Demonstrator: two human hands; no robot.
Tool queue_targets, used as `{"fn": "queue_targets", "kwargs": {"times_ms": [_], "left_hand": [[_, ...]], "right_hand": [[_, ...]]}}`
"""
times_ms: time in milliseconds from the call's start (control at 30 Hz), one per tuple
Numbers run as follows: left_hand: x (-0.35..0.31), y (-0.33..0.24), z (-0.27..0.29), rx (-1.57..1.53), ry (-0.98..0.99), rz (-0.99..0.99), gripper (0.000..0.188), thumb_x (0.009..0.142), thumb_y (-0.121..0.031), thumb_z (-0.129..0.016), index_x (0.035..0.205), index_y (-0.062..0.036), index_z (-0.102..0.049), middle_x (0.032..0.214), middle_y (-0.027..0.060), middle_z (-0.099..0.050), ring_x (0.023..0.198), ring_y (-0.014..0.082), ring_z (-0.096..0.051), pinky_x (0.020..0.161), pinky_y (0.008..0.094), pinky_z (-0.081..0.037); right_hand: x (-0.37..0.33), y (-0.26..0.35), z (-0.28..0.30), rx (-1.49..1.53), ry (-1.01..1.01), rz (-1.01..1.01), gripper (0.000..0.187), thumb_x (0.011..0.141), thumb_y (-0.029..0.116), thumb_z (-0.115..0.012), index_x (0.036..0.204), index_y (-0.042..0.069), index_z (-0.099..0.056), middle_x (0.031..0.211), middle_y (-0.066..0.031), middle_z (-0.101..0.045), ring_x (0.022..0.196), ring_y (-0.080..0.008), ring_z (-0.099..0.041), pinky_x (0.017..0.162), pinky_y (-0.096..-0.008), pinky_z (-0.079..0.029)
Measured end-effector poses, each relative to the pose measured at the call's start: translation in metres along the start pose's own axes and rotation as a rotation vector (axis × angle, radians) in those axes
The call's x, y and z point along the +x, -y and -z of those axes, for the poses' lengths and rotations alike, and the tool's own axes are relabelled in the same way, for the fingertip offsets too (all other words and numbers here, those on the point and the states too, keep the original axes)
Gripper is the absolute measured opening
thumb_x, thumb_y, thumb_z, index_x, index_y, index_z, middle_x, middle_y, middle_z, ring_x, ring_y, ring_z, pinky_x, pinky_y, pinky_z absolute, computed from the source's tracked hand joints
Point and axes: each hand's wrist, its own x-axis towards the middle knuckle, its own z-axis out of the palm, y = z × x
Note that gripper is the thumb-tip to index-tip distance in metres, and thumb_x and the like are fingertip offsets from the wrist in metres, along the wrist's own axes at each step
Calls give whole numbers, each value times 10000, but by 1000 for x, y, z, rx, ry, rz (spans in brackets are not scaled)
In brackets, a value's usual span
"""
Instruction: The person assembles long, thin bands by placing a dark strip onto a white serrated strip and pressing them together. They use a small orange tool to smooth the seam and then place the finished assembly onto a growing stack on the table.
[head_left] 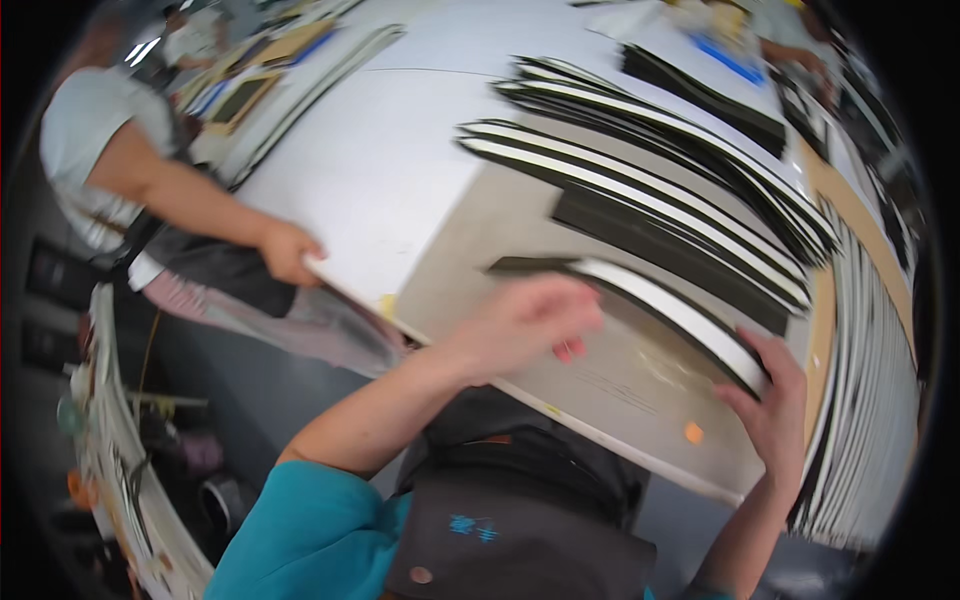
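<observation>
A black strip with a white band along it (655, 298) arches over the near part of the table. Its right end sits between the thumb and fingers of my right hand (775, 400). My left hand (530, 325) is beside the strip's left end, in front of it and smeared by motion, with the fingers looking curled. Whether it touches the strip cannot be made out. Just beyond lie a flat dark strip (670, 255) and a bundle of black-and-white strips (640, 195).
More black strips (680, 135) lie farther back on the table (450, 290). A small orange piece (693, 432) lies near its front edge. Long pale strips (865, 400) are stacked at the right. At the left, another person's hand (290, 252) rests at the table edge.
</observation>
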Motion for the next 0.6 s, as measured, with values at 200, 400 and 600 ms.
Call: {"fn": "queue_targets", "kwargs": {"times_ms": [200,400,600], "left_hand": [[-12,-74,74,916,115,-104,273,1000,-175,-666,1222,-18,-685,1176,94,-706,1009,226,-682,835,362,-565],[28,-22,60,1419,24,-583,341,915,-201,-724,1231,-75,-698,1407,86,-589,1322,268,-505,1089,447,-412],[34,-15,61,1394,7,-542,354,906,-216,-723,1241,-104,-703,1441,46,-579,1345,258,-491,1111,440,-391]], "right_hand": [[55,21,-135,335,-201,21,706,586,-73,-844,1261,-18,-645,1077,-154,-638,1001,-323,-645,893,-385,-522],[57,22,-133,260,-287,62,632,634,-73,-813,1244,-11,-659,1177,-156,-659,1089,-335,-620,960,-413,-492],[-6,-35,-136,67,-274,-112,448,828,0,-710,1274,-5,-665,1364,-164,-639,1266,-333,-566,1118,-419,-383]]}}
